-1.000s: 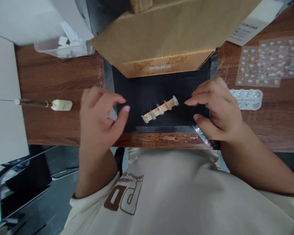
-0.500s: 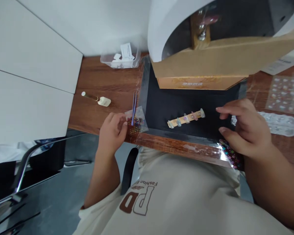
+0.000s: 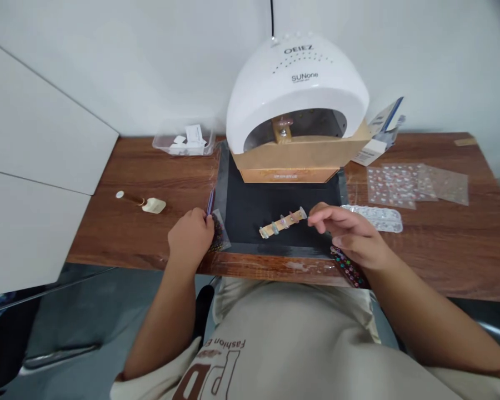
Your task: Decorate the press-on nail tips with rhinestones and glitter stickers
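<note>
My left hand (image 3: 190, 236) is closed at the left edge of the black mat, fingers curled round the lower end of purple tweezers (image 3: 210, 201). Beneath and beside it is a small clear packet (image 3: 219, 233) of dark and gold decorations, partly covered by the hand. My right hand (image 3: 354, 232) hovers over the mat's right side, thumb and fingers apart, with nothing in it. Close to its fingertips lies a wooden strip (image 3: 270, 229) bearing several decorated false nails. Below this hand, a dark sheet of colourful flower decorations (image 3: 348, 268) lies at the table edge.
A white nail lamp (image 3: 298, 83) stands on a brown box (image 3: 287, 175) at the back, a nail piece inside. Bottle (image 3: 153, 205) and plastic tub (image 3: 183, 145) are left. Right are a clear case (image 3: 377, 218), sticker sheets (image 3: 394, 186) and an open carton (image 3: 373, 150).
The view has tilted up, showing more of the lamp and table. My left hand has moved onto the tweezers and closed round them. My right hand has come nearer the nail strip.
</note>
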Motion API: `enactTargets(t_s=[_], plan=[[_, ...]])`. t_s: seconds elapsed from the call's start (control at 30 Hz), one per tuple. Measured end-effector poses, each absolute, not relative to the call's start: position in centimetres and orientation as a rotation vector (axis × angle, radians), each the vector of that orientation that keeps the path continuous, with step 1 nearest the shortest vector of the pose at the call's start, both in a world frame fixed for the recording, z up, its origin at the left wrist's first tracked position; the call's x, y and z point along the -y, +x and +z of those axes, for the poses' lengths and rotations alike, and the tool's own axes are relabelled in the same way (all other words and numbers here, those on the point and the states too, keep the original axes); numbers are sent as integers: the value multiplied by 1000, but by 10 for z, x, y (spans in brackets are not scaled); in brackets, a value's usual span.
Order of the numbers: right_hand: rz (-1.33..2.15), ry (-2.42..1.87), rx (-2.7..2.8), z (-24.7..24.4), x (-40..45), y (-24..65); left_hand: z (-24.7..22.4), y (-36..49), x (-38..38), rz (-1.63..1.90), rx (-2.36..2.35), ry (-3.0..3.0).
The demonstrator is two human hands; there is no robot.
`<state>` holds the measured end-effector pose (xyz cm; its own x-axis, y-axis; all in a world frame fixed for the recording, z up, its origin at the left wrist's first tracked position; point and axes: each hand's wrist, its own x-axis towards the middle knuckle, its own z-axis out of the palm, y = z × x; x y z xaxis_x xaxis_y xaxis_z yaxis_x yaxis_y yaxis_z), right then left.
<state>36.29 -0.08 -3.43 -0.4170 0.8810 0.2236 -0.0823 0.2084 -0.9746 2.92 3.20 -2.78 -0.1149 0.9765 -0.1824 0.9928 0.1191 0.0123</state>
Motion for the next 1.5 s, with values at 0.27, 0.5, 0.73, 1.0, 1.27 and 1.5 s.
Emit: enactTargets(t_s=[0.27,0.5,0.73,1.0,1.27,1.5], plan=[[1195,-716,1832,-18,-13,363,9,7,0,34,-1947,2046],[862,-725,2027,-25,-28,364,29,38,-41,-150,-1152,2544],[679,-800,2013,-25,-31,375,37,62,-89,-300,-841,2946],[667,-789,2084,-20,-33,370,29,67,-109,-261,-635,3016],[713,-729,2081,-23,-35,371,19,70,-119,-183,-537,3040],[722,-721,2080,-23,-34,369,14,70,-124,-71,-485,3070]])
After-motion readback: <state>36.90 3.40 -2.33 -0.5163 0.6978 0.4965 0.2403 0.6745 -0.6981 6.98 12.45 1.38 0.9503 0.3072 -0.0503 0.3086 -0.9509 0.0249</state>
